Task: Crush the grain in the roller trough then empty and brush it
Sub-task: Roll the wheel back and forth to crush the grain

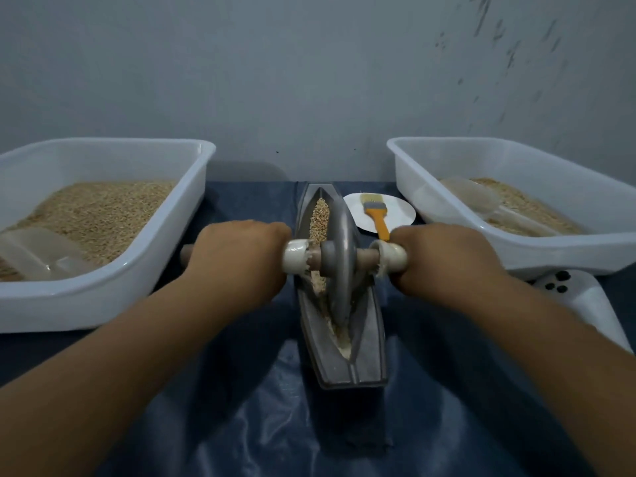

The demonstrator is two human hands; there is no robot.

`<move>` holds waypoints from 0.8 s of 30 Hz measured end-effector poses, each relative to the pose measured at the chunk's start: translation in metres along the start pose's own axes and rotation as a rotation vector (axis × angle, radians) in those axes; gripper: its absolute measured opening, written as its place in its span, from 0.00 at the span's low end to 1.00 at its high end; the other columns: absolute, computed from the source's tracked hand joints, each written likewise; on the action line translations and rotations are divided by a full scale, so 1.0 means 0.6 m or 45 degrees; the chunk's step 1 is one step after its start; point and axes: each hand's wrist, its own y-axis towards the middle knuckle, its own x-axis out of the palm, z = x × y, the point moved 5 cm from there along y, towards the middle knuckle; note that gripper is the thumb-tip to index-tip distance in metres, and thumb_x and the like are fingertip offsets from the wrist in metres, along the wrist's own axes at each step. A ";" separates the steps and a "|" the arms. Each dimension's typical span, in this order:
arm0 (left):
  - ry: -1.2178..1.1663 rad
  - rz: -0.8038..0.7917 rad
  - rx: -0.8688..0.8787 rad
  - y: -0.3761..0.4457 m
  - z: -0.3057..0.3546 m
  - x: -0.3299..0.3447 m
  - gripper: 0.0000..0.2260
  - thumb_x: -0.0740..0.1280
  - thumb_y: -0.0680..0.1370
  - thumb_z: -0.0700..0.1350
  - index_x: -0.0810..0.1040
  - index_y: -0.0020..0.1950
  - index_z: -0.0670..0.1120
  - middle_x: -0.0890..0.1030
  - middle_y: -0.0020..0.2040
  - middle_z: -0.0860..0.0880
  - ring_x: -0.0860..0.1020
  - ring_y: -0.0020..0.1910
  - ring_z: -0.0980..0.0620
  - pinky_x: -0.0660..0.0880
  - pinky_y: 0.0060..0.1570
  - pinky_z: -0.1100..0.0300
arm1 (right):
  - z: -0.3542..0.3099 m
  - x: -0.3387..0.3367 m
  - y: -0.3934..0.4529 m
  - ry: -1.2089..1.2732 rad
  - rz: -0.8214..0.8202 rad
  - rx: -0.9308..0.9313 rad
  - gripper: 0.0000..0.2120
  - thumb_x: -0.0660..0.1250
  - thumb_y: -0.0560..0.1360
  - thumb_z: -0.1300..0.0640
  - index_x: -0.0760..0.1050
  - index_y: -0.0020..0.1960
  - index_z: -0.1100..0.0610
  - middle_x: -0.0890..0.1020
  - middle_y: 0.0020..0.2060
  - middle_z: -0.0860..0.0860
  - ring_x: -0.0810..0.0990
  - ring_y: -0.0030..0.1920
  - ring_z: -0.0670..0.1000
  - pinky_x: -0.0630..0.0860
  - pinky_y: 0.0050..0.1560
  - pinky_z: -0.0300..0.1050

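Metal roller wheel (pixel 340 270) in trough (pixel 344 339); left hand (pixel 241 259), right hand (pixel 444 259) grip axle ends.

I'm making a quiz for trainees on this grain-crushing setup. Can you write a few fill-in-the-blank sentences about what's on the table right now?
1. The left hand and right hand grip the axle on either side of the metal ____.
2. The brush with the orange handle lies on a white ____.
3. The grain at the far end of the trough looks whole; at the near end it is ____.
4. A clear scoop lies in the ____ tub.

Missing words: wheel; plate; crushed; left
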 end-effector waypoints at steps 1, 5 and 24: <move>-0.028 0.003 -0.017 0.014 -0.005 0.015 0.13 0.67 0.72 0.49 0.61 0.37 0.55 0.68 0.31 0.55 0.66 0.28 0.57 0.58 0.28 0.61 | -0.003 0.007 0.021 -0.038 0.081 0.004 0.08 0.66 0.68 0.51 0.65 0.36 0.48 0.71 0.30 0.45 0.68 0.30 0.48 0.59 0.27 0.40; -0.060 0.071 -0.043 0.074 -0.021 0.053 0.08 0.68 0.72 0.49 0.69 0.43 0.53 0.69 0.33 0.55 0.70 0.33 0.52 0.64 0.34 0.57 | -0.004 0.020 0.103 -0.090 0.249 -0.010 0.05 0.65 0.67 0.55 0.72 0.42 0.48 0.68 0.27 0.45 0.63 0.26 0.46 0.55 0.27 0.39; -0.037 0.011 0.033 -0.062 -0.005 -0.025 0.13 0.67 0.70 0.55 0.62 0.39 0.57 0.69 0.31 0.56 0.68 0.30 0.58 0.64 0.30 0.60 | -0.008 -0.055 -0.052 -0.113 -0.095 -0.131 0.08 0.67 0.66 0.47 0.67 0.37 0.45 0.75 0.31 0.43 0.71 0.32 0.41 0.60 0.27 0.38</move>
